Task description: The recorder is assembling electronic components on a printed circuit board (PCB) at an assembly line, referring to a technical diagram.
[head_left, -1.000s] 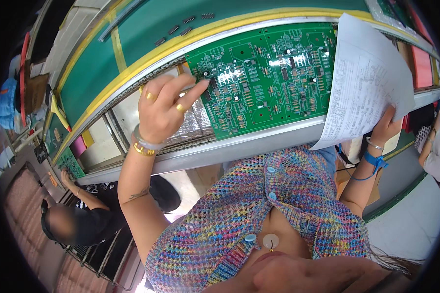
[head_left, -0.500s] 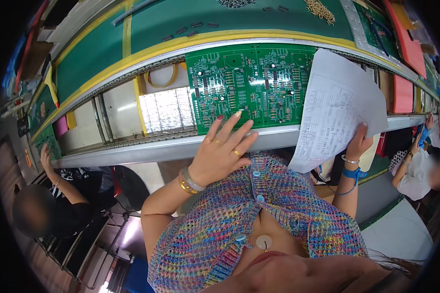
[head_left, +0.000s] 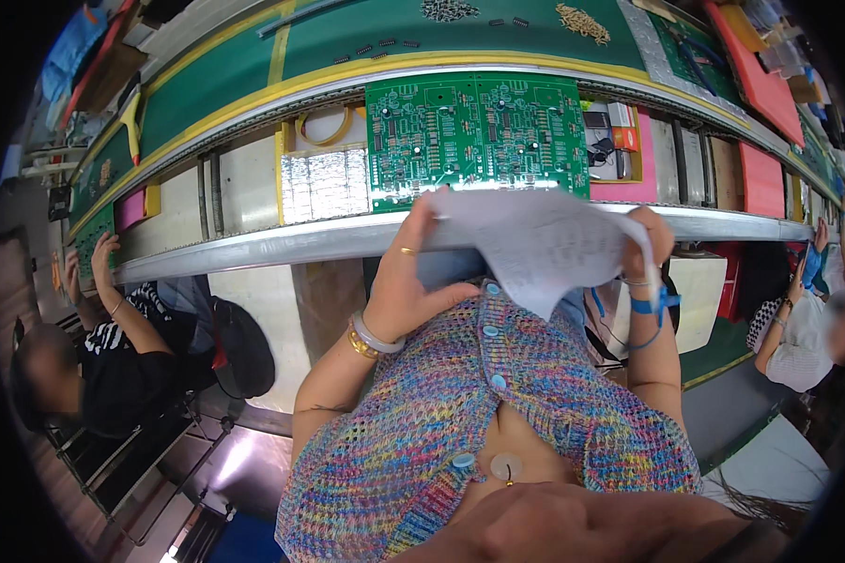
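Observation:
Gripped at its right edge by my right hand (head_left: 652, 240), a printed sheet of paper (head_left: 545, 239) hangs in front of my chest, curled and slightly blurred. My left hand (head_left: 399, 267) is raised at the sheet's left corner. Its fingertips meet that corner, while the thumb stretches apart to the right, so the hand looks open. Beyond the paper, a green circuit board panel (head_left: 479, 131) lies across the conveyor rails, fitted with several small components. The paper covers part of its near edge.
A metal rail (head_left: 291, 258) runs along the near side. On the green bench top (head_left: 347, 33) beyond lie black chips (head_left: 385, 43), a pile of metal parts (head_left: 449, 9) and tan parts (head_left: 583, 23). A tray (head_left: 615, 141) shows below the rails. Co-workers sit left and right.
The paper has swung left and down off the panel's right side, toward my chest. My left hand has drawn back from the panel to the sheet's corner.

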The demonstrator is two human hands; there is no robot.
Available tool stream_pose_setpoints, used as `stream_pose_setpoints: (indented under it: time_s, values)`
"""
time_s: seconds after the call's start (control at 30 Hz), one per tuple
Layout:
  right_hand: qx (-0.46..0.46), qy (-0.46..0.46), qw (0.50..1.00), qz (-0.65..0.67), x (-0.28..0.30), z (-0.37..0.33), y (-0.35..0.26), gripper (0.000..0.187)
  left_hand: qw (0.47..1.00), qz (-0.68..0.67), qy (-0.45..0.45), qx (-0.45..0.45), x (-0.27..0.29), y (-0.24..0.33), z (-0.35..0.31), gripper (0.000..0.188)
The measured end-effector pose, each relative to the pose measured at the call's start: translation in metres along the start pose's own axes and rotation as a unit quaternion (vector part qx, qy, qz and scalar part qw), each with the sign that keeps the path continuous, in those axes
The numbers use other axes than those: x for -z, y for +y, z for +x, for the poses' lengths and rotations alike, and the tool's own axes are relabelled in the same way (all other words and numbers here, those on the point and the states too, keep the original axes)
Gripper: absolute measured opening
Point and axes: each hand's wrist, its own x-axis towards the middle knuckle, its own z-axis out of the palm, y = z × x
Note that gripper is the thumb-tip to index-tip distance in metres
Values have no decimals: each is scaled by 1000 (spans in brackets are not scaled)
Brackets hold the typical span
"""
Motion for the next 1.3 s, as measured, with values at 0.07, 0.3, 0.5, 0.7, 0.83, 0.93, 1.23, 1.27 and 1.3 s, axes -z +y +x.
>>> stream_pose_setpoints:
  time_s: [0.07,0.3,0.5,0.7,0.83,0.93,1.23,1.27,1.3]
  values:
    - [83,-59,995,0,-36,19,-25,13,993,-113,27,-23,1,-33,-5,84]
    - [89,-19,988,127,-120,13,-90,22,956,-97,252,118,31,-54,-72,16]
    - [16,-243,969,52,-148,-17,-108,27,864,-278,360,218,40,-94,-120,30]
    - [-16,-275,960,42,-137,-14,-95,21,812,-275,435,275,10,-103,-134,38]
    - [-12,-236,968,86,-113,5,-110,20,840,-182,483,167,40,-74,-99,32]
    - [-37,-122,980,155,-103,17,-123,17,897,-28,435,65,66,-59,-65,24]
    - [-196,-121,969,87,-91,18,-106,23,963,61,180,190,87,-43,32,31]
    - [-217,-112,966,91,-90,19,-106,23,974,-32,145,172,84,-45,35,36]
    - [-218,-115,965,92,-89,19,-105,23,973,-32,146,175,82,-48,34,36]
